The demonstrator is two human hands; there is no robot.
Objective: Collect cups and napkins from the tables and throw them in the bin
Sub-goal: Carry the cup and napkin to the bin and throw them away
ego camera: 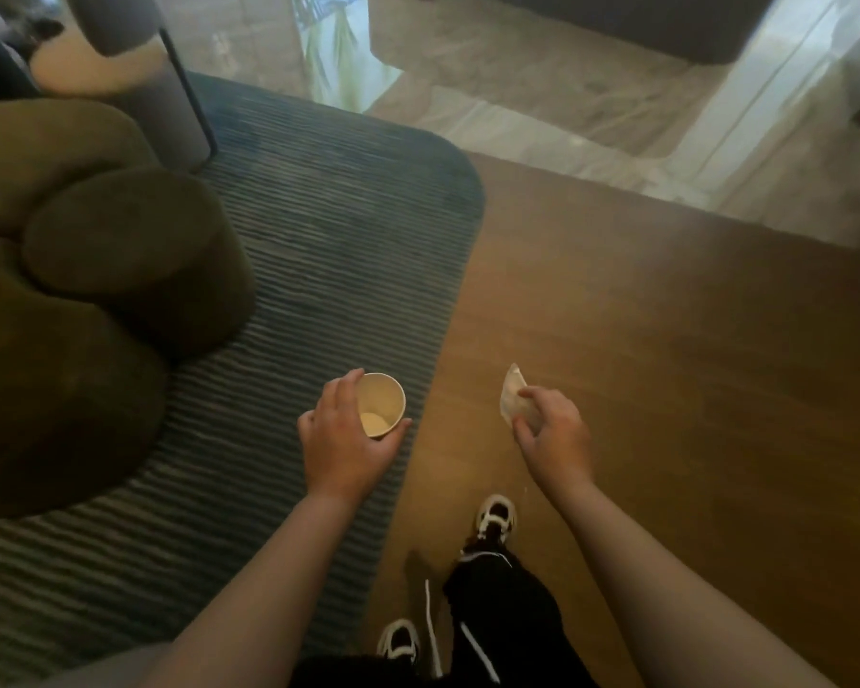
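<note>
I stand on a wooden floor [666,389]. A ribbed grey-blue rug [348,270] lies on it, and on the rug's left part sits an olive armchair [85,290].

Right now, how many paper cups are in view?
1. The paper cup is held upright in the left hand, over the edge of the striped rug. The right hand holds only a napkin. No others show, though furniture could hide some.

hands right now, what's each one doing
left hand: closed around a paper cup, held upright
right hand: pinching a crumpled napkin
</note>
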